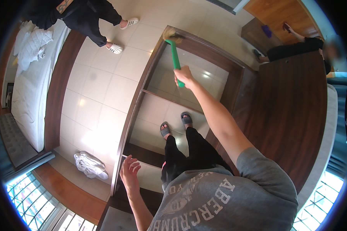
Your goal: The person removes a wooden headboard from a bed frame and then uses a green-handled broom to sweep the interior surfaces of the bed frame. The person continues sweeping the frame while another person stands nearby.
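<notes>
My right hand (184, 76) is closed around the green handle of a hand brush (175, 57), with the arm stretched out ahead. The brush's pale straw-coloured bristles touch or hover just over the far corner of a dark brown wooden bed frame (141, 89); I cannot tell which. My left hand (130, 172) is raised near the frame's left side rail, fingers apart and slightly curled, holding nothing. I stand inside the frame, my sandalled feet on the tiles between its crosspieces.
A bed with a bare white mattress (34, 100) stands at the left, a crumpled white cloth bundle (90, 165) on the floor nearby. One person in black (89, 19) is at the far left, another (293, 50) at the far right. A broad brown wooden panel (285, 115) lies to my right.
</notes>
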Motion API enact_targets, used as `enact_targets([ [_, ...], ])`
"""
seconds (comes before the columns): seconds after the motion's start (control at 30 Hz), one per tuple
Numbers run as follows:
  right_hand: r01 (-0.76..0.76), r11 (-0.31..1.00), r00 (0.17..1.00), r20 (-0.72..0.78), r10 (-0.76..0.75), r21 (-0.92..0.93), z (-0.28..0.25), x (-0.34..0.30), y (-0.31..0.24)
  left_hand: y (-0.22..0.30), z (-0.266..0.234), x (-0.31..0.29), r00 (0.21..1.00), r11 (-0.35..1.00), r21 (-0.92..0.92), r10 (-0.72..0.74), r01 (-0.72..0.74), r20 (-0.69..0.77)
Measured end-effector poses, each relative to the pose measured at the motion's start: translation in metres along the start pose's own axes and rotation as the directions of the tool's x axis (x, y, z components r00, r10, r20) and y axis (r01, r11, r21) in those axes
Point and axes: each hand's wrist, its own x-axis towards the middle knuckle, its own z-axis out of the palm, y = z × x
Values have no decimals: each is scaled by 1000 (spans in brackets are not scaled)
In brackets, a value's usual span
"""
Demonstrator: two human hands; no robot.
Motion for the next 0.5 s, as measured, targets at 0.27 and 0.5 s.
enact_targets([
  [0.27,-15,999,998,57,17,-39,27,-59,34,-9,-18,-1,999,999,-52,-9,6,-50],
  [0.5,6,996,1000,-21,-4,93,20,19,-5,7,-8,-7,999,999,-8,43,-43,-9],
])
